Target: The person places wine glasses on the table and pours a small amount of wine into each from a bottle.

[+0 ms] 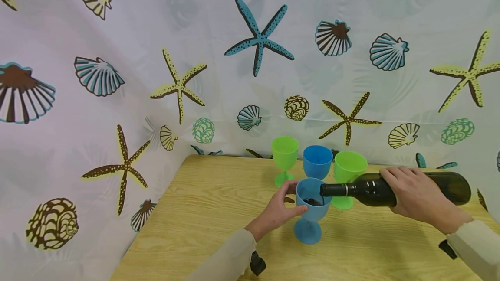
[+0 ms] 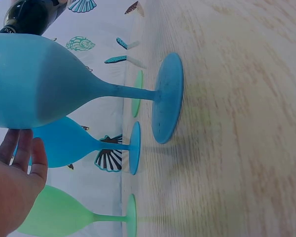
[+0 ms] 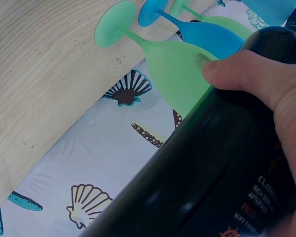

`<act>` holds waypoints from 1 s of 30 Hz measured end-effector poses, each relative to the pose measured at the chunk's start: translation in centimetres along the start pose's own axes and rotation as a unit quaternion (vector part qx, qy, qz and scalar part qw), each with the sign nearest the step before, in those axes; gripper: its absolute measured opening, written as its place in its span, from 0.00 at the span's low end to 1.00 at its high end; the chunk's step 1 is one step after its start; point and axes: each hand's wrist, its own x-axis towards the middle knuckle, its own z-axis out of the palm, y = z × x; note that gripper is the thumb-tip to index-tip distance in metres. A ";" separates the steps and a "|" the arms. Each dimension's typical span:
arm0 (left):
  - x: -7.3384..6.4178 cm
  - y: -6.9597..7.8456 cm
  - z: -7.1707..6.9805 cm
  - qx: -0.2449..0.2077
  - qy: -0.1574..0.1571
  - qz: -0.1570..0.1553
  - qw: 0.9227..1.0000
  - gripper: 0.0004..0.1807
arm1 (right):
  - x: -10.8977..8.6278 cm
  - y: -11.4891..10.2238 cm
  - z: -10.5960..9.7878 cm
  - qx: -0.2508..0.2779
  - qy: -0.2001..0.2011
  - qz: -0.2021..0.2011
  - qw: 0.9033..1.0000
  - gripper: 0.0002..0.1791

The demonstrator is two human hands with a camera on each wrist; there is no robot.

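Observation:
My left hand (image 1: 279,207) holds a light blue plastic goblet (image 1: 318,214) by its bowl, thumb at the near side and fingers round the far left side. Dark liquid (image 1: 312,202) shows inside the bowl. In the left wrist view, the goblet's foot (image 2: 167,98) is at the wooden tabletop. My right hand (image 1: 416,192) grips a dark glass wine bottle (image 1: 376,190) round its body. The bottle lies nearly level, its neck pointing left and its mouth over the goblet's right rim. A thin dark stream runs from the mouth into the goblet.
Behind the held goblet stand a green goblet (image 1: 285,153), a darker blue goblet (image 1: 317,164) and another green goblet (image 1: 349,166), close under the bottle's neck. The wooden table (image 1: 218,203) meets a curtain (image 1: 211,34) printed with shells and starfish at its back and left.

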 end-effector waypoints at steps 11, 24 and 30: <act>0.5 -2.1 0.1 -0.002 0.007 0.012 1.000 0.35 | -0.1 -0.2 0.1 0.008 -0.008 0.012 1.000 0.50; -0.4 0.7 0.0 -0.002 0.000 -0.007 1.000 0.34 | -0.9 -1.0 1.6 0.071 -0.037 0.072 0.994 0.48; -0.5 1.3 0.0 -0.001 -0.001 -0.006 1.000 0.34 | -1.3 -1.3 2.2 0.085 -0.032 0.084 0.992 0.47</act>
